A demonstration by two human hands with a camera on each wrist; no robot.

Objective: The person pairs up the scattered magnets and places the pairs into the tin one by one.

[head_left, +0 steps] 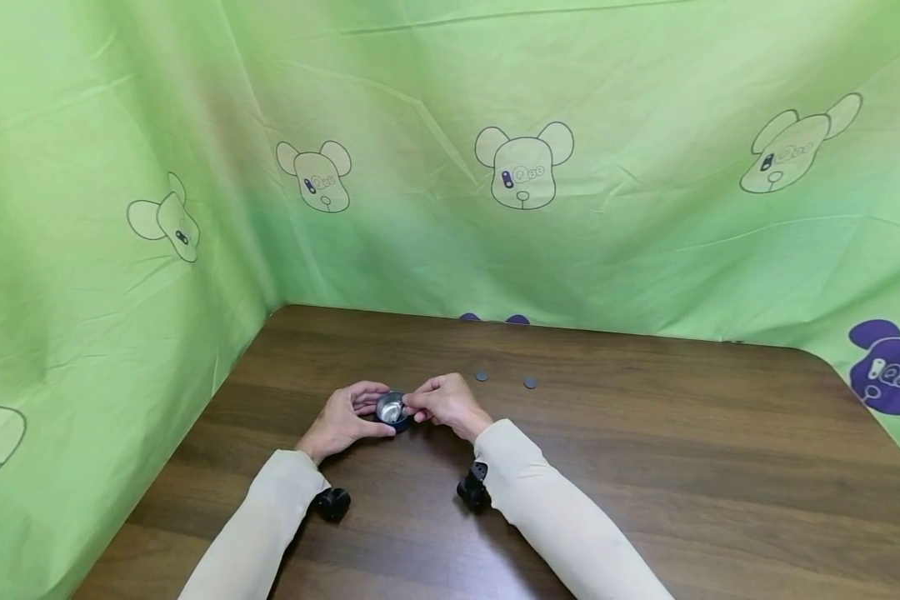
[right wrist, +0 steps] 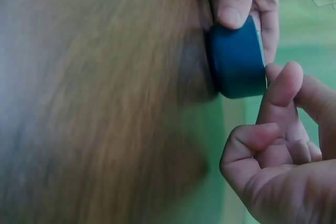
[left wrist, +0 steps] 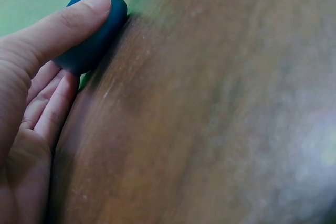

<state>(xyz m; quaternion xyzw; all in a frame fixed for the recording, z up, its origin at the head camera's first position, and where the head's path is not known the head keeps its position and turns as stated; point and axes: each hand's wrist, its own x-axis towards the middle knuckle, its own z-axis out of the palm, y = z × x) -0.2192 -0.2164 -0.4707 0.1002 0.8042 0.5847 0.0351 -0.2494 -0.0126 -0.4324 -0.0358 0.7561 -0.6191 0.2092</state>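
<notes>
A small round bowl (head_left: 391,407), dark blue outside and shiny silver inside, stands on the wooden table. My left hand (head_left: 342,423) holds it from the left; in the left wrist view the thumb (left wrist: 79,22) lies along the blue wall (left wrist: 97,43), with the other fingers on the far side. Right at the bowl's right rim is my right hand (head_left: 446,403), its thumb and index fingertips pinched together over the opening. A small greyish piece shows at those fingertips, mostly hidden. In the right wrist view the remaining fingers (right wrist: 252,140) are curled below the bowl (right wrist: 239,59).
Two small grey discs lie on the table behind and to the right of my right hand, a nearer disc (head_left: 482,376) and a farther-right disc (head_left: 530,382). Green printed cloth (head_left: 420,208) hangs along the back and left edges of the brown table (head_left: 682,450).
</notes>
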